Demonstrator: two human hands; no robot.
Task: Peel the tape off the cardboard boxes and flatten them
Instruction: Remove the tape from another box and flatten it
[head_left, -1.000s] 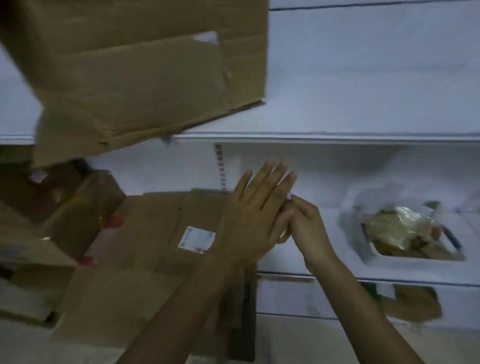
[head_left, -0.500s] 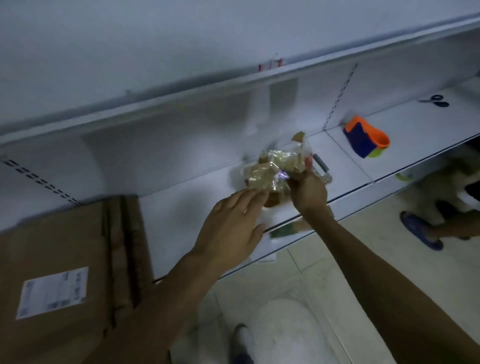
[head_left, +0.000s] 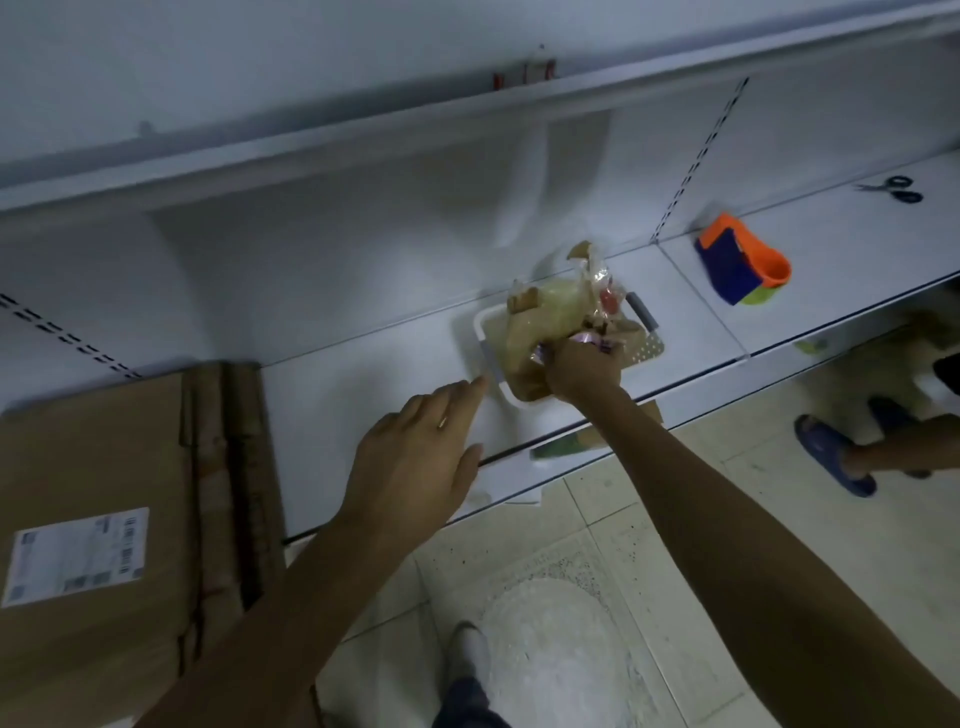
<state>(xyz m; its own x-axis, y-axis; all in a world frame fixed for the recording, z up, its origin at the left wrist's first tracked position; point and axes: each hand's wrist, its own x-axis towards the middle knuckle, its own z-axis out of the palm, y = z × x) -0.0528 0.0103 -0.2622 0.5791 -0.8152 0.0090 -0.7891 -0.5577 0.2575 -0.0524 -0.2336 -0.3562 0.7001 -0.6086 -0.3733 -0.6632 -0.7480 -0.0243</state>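
Flattened cardboard boxes (head_left: 104, 467) sit far left by the shelf (head_left: 337, 379). Your left hand (head_left: 410, 462) hovers over the shelf edge, fingers loose and straight. Your right hand (head_left: 582, 371) has its fingers curled onto the tape wad (head_left: 545, 312) in the white basket (head_left: 480, 323).

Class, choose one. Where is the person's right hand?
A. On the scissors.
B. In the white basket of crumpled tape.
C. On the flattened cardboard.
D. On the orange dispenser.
B: the right hand grips crumpled tape inside the white basket on the shelf.
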